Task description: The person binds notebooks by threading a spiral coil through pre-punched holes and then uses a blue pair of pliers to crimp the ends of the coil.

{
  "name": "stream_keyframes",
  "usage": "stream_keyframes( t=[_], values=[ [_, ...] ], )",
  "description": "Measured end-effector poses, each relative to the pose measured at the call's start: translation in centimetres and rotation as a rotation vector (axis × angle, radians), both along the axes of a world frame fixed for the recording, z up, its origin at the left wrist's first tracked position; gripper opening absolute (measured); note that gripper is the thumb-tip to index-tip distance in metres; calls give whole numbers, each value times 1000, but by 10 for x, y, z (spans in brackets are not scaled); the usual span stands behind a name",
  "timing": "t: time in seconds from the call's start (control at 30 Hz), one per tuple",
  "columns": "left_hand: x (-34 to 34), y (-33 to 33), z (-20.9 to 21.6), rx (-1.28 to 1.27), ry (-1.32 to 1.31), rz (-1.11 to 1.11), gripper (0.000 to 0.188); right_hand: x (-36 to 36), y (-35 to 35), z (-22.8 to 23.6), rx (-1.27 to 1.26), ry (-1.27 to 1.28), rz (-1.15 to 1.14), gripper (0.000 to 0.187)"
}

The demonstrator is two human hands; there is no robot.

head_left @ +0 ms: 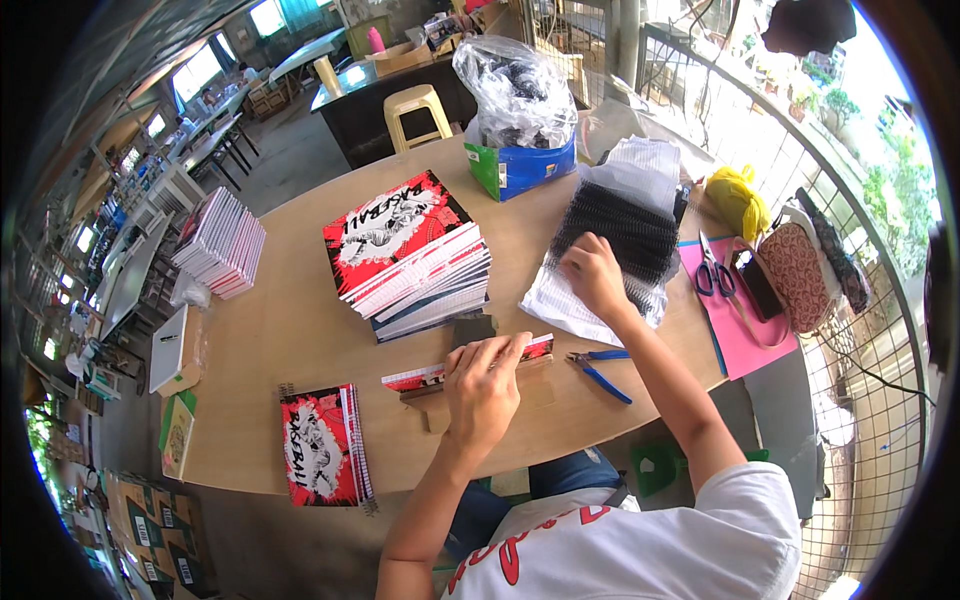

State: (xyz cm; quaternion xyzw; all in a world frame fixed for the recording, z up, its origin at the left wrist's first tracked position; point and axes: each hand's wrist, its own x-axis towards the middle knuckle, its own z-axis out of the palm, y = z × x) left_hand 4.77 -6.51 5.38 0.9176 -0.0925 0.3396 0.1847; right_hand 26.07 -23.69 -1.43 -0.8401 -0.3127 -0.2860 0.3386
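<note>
My left hand [481, 388] grips a thin red notebook [410, 380] held on edge in a small wooden stand, its printed cover mostly hidden. My right hand [596, 272] reaches onto a pile of black binding wires [612, 222], fingers curled down at its near left part; what they pinch is too small to make out. Under the wires lies a white plastic sheet [560, 308]. Blue-handled cutting pliers [603, 380] rest between my hands. Ahead stands a tall stack of red-and-black notebooks [400, 235], and nearer left lie wire-bound notebooks [322, 445].
Scissors [713, 277], a phone [757, 287] and a patterned pouch [795, 270] sit on pink sheets [770, 345] at the right, near yellow cloth [738, 200]. A blue-green box [530, 170] holds a plastic bag. Another notebook stack [222, 245] stands at the left edge.
</note>
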Motion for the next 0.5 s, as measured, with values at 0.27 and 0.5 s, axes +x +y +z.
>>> stream_keyframes(
  t=[0.27,0.5],
  values=[
    [5,-2,1,-97,-22,13,17,7,4,6,-32,-49,4,11],
    [1,-7,10,-100,2,-11,12,-67,-37,73,42,411,654,19]
  ],
)
